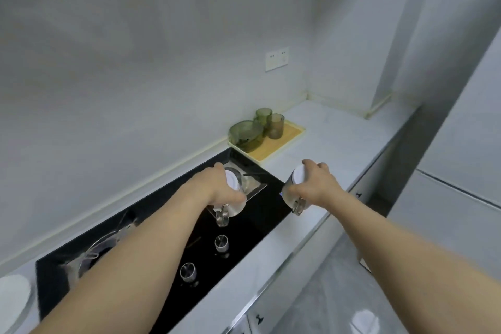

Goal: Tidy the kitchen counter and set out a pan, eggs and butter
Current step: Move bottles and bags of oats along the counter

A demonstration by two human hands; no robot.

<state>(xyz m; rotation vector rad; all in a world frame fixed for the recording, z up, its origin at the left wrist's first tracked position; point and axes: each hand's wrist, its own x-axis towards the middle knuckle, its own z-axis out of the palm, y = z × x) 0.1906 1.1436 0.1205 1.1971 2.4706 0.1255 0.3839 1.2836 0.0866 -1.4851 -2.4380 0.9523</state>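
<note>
My left hand grips a clear glass mug with a white inside, held above the black cooktop near its right burner. My right hand grips a second clear glass mug over the cooktop's right edge, where the white counter starts. Both mugs are tilted with their handles pointing down toward me. No pan, eggs or butter are in view.
A yellow tray at the back holds a green glass bowl and two green glasses. Two metal knobs sit on the cooktop's front. A white plate lies at far left. A wall socket hangs above.
</note>
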